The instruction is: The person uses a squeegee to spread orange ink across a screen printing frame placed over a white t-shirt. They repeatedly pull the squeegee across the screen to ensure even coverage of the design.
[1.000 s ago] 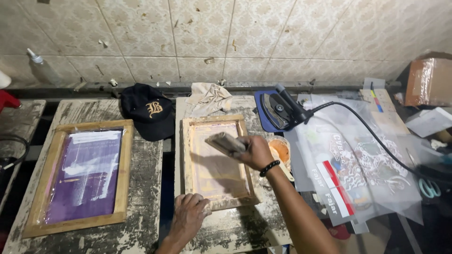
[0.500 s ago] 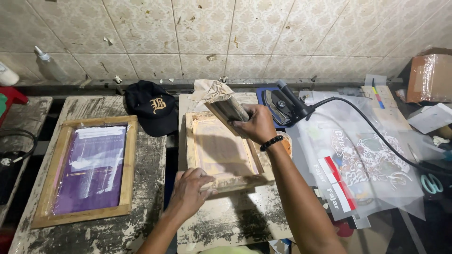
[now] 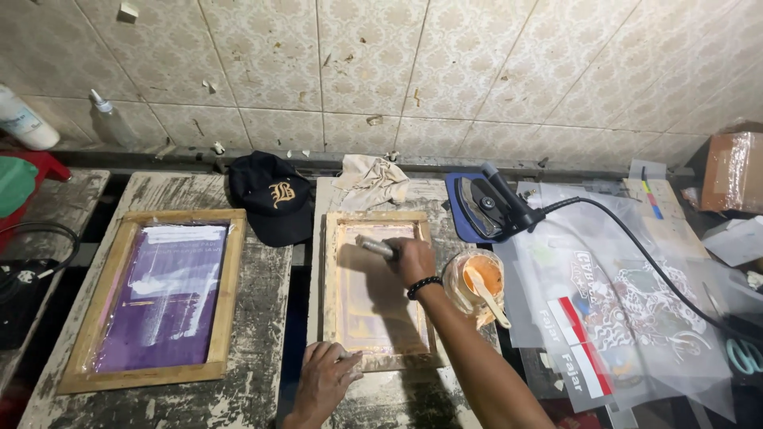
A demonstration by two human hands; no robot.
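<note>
Screen frame (image 3: 377, 290) — a wooden one with pale mesh — lies flat at the centre of the frame on a worn wooden table (image 3: 262, 349). In the head view, the only one, the right hand (image 3: 413, 260) is closed around the handle of a squeegee (image 3: 375, 247), whose blade rests on the mesh near the frame's upper edge. The left hand (image 3: 326, 381), at lower centre, lies with fingers bent over the frame's near left corner and presses it down.

Just right of the frame stands an open tub of orange ink (image 3: 477, 280) with a pale spatula (image 3: 489, 294) resting in it. Further right lie clear printed film sheets (image 3: 628, 310), and above the tub an electric iron (image 3: 489, 202) sits on a blue pad, its black cord running off to the right. A black cap (image 3: 274, 199) and a crumpled rag (image 3: 373, 179) lie at upper centre; a second frame with purple mesh (image 3: 159, 294) fills the left side.

By the look of it, the step in hand is a squeegee pass over the mesh. A next stroke would call for even pressure across the blade's width and a firm hold on the frame — any slip would smear the print.
</note>
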